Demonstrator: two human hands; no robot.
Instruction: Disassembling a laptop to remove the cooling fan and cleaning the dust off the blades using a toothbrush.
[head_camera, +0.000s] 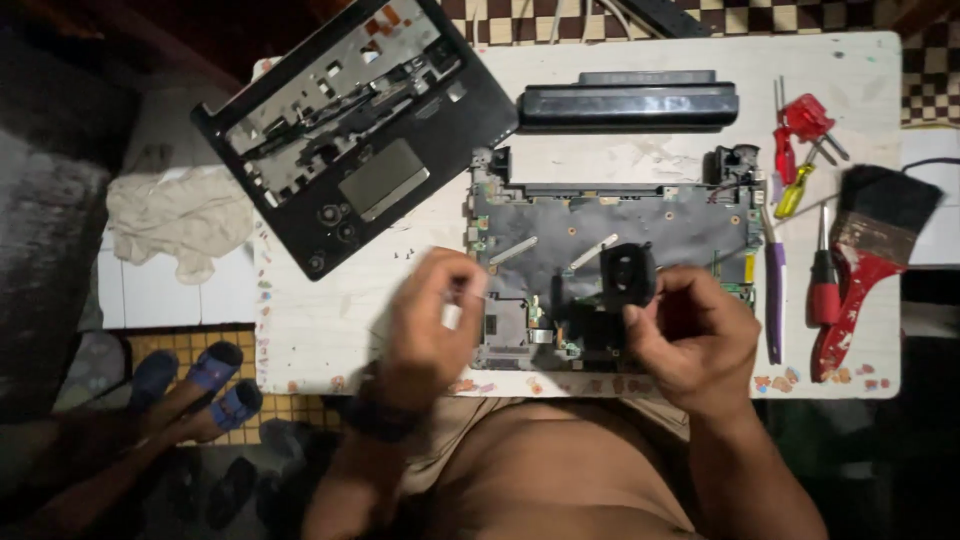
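An opened laptop base with its dark motherboard (620, 225) lies in the middle of the white table (330, 320). My right hand (695, 335) grips a black cooling fan (628, 275), lifted at the board's front edge. My left hand (435, 320) hovers by the board's left front corner with its fingers pinched together; whether it holds a small part is too blurred to tell.
The laptop's black top cover (350, 125) lies upside down at the back left, and a black battery (628, 103) at the back. Screwdrivers (800, 140) and a red-handled paintbrush (865, 255) lie on the right. A cloth (175, 220) sits to the left. Another person's feet in blue sandals (200, 385) are on the floor.
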